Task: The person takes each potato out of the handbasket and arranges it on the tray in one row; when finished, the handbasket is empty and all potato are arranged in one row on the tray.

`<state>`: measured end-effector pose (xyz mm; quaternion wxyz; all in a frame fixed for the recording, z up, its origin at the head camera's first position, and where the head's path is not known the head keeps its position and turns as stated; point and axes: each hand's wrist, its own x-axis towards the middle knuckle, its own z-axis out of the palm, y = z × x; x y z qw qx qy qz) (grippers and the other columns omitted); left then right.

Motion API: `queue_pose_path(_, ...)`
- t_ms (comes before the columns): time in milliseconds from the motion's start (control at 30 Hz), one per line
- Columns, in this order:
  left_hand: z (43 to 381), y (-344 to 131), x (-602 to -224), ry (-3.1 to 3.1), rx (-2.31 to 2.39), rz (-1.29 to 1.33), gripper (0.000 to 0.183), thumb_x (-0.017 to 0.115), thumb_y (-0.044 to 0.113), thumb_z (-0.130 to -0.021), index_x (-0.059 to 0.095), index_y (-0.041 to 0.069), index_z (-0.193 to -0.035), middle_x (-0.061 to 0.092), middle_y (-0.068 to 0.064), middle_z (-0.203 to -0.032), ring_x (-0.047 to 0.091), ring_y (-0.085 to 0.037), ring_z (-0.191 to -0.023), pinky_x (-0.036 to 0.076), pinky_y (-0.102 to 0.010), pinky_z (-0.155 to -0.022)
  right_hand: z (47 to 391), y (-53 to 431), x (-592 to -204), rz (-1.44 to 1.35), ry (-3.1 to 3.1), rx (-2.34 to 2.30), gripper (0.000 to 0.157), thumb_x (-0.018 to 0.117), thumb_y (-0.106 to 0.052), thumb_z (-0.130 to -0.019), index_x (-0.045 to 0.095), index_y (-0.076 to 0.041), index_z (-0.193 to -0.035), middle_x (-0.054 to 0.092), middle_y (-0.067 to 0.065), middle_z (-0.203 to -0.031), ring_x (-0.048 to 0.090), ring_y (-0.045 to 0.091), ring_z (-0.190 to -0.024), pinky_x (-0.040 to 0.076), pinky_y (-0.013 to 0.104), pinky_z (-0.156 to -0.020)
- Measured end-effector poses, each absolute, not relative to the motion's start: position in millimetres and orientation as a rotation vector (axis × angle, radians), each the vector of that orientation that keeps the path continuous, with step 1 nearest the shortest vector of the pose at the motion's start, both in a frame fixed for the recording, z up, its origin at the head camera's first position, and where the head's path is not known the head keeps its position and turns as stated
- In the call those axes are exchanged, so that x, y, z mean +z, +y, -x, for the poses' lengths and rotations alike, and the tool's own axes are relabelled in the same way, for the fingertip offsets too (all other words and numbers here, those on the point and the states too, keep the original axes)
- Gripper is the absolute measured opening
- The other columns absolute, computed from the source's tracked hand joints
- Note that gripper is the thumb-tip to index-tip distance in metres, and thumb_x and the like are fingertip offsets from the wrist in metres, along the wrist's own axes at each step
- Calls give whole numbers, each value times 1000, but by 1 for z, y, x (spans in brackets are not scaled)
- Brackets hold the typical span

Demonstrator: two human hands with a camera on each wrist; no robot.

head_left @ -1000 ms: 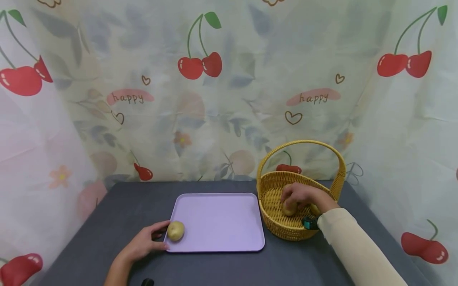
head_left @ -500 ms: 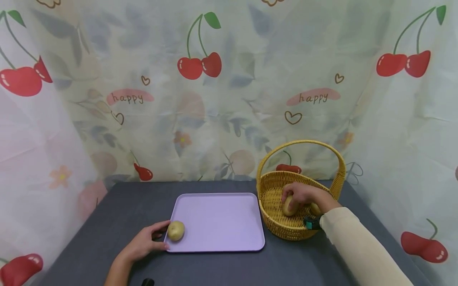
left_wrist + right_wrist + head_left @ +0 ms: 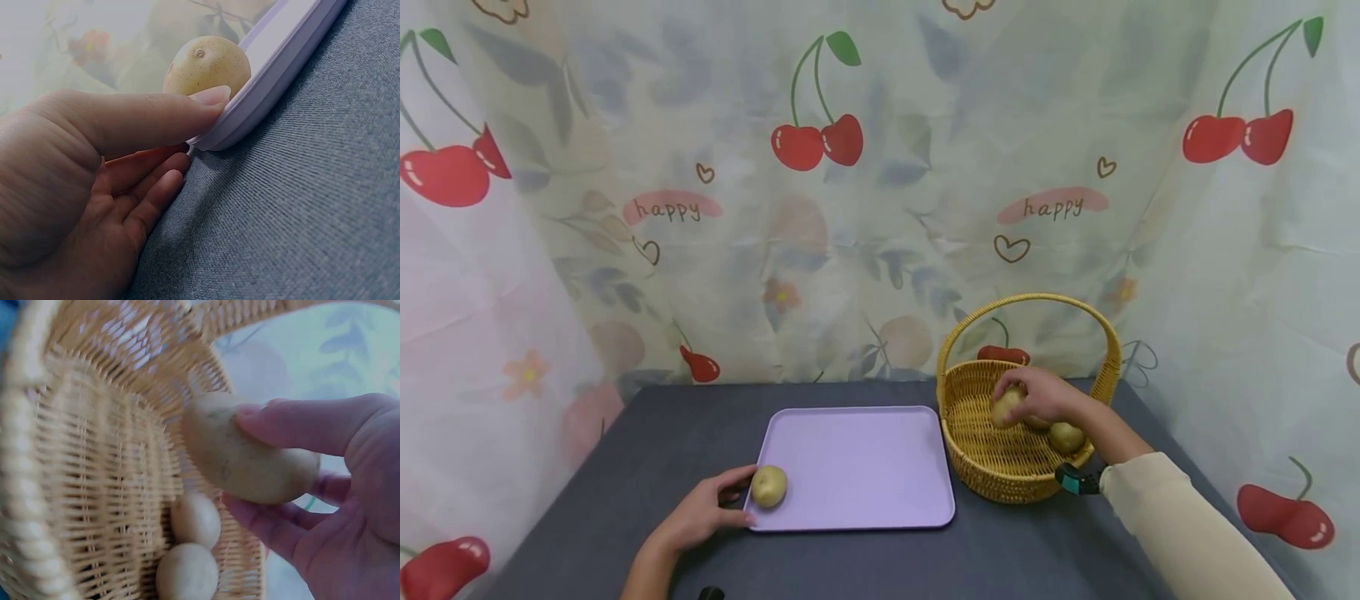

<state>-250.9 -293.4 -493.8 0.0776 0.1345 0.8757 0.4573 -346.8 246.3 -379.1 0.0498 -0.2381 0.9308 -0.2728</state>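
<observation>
In the head view my right hand [image 3: 1033,397] pinches a potato [image 3: 1006,407] over the wicker basket [image 3: 970,479]. The right wrist view has this potato [image 3: 247,453] between the thumb on one side and curled fingers on the other. Two more potatoes lie in the basket there, one potato [image 3: 195,520] beside another potato [image 3: 187,573]. At the left, my left hand [image 3: 703,504] holds the left edge of the lilac tray [image 3: 857,467]. Its thumb presses on the rim in the left wrist view. A single potato [image 3: 769,486] sits on the tray right by that hand.
The basket stands close to the tray's right side, its tall arched handle [image 3: 1037,297] rising above. A dark grey cloth [image 3: 700,425] covers the table. Behind it hangs a curtain [image 3: 880,208] printed with cherries. A small black object [image 3: 711,592] shows at the front edge.
My right hand has lifted the potato upward from the basket's bottom, uncovering more of the other potatoes. The left hand, the tray and the potato on it have stayed in place.
</observation>
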Motion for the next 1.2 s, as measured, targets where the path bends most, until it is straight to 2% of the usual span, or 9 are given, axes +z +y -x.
queue_pose_path(167, 251, -293, -494, 2621, 1372, -407, 75, 83, 20, -76, 49, -2, -139, 50, -23, -139, 50, -37, -121, 41, -51, -99, 329, 243, -377, 800, 2906, -977, 27, 77, -21, -84, 68, -13, -109, 62, 8, -109, 55, 21, -87, 45, 38, -73)
queue_pose_path(300, 251, -292, -494, 2625, 1372, -396, 75, 83, 21, -76, 49, -2, -139, 50, -23, -139, 49, -37, -122, 41, -51, -99, 315, 235, -381, 803, 2958, -1160, 33, 77, -22, -84, 67, -14, -115, 62, 10, -115, 57, 22, -90, 46, 39, -77)
queue_pose_path(533, 250, -293, -495, 2620, 1372, -397, 75, 83, 21, -76, 48, -3, -139, 49, -23, -139, 50, -38, -121, 40, -52, -99, 297, 214, -382, 855, 2818, -1453, 44, 76, -16, -86, 60, -5, -125, 59, 15, -118, 60, 23, -90, 52, 32, -71)
queue_pose_path(800, 252, -294, -496, 2633, 1368, -405, 75, 82, 21, -76, 49, -2, -139, 50, -23, -139, 50, -37, -121, 41, -51, -99, 283, 177, -381, 947, 2706, -1519, 41, 76, -15, -86, 60, -6, -123, 62, 11, -112, 62, 20, -89, 53, 30, -72)
queue_pose_path(967, 252, -294, -496, 2624, 1368, -412, 75, 82, 22, -77, 48, -3, -140, 49, -23, -139, 50, -37, -120, 41, -51, -98, 275, 152, -385, 1057, 2635, -1484, 38, 76, -17, -86, 63, -9, -120, 61, 9, -117, 62, 20, -96, 53, 31, -78)
queue_pose_path(1200, 252, -295, -496, 2619, 1374, -394, 75, 83, 21, -77, 48, -2, -140, 49, -23, -139, 51, -36, -120, 41, -52, -98, 274, 116, -396, 1123, 2543, -1431, 40, 78, -17, -83, 65, -12, -121, 62, 7, -116, 62, 17, -92, 53, 28, -78)
